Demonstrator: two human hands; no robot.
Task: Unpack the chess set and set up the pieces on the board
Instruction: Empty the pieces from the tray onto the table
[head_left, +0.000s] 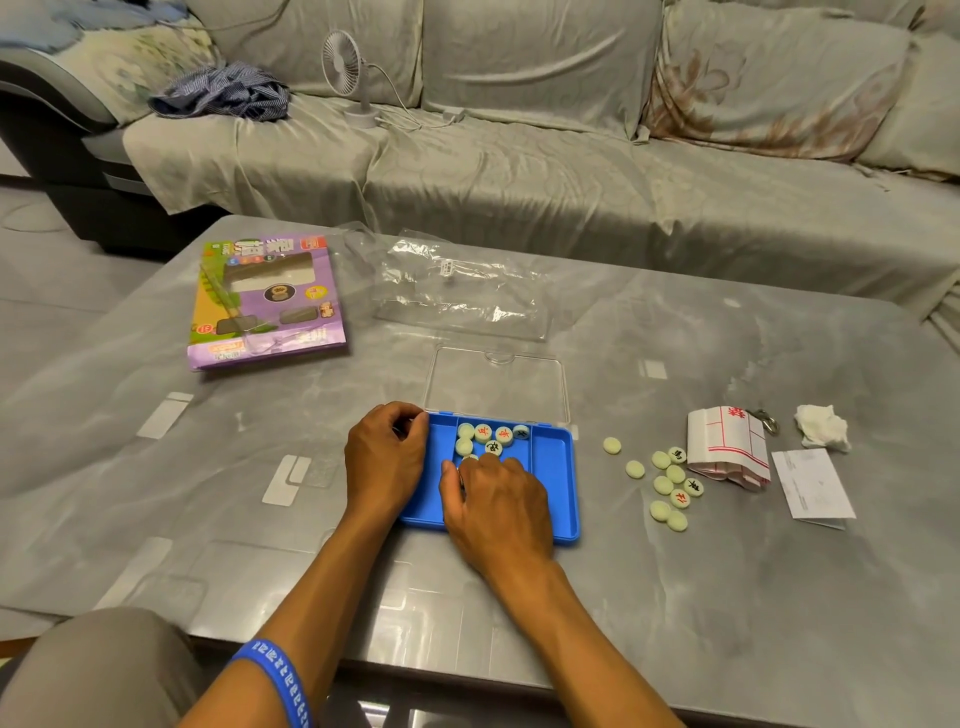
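Chess pieces (492, 439): small flat discs, pale green, some faces marked in red or black. A cluster lies in the far middle compartment of the blue tray (556, 467), which sits on the counter (675, 597) with its clear lid (498, 379) hinged open behind.

A second group of discs (667, 480) lies loose on the counter to the right, just beside the folded paper board (727, 447), not yet spread.

Judged light, rigid, smooth, liable to slide; best pinched by the rim, one at a time.

Right hand (501, 506) rests over the tray, fingers curled down among the discs; whether it holds one cannot be told. Left hand (387, 457) grips the tray's left far corner.

Purple packaging box (265, 301) and clear plastic bag (462, 291) lie farther back.
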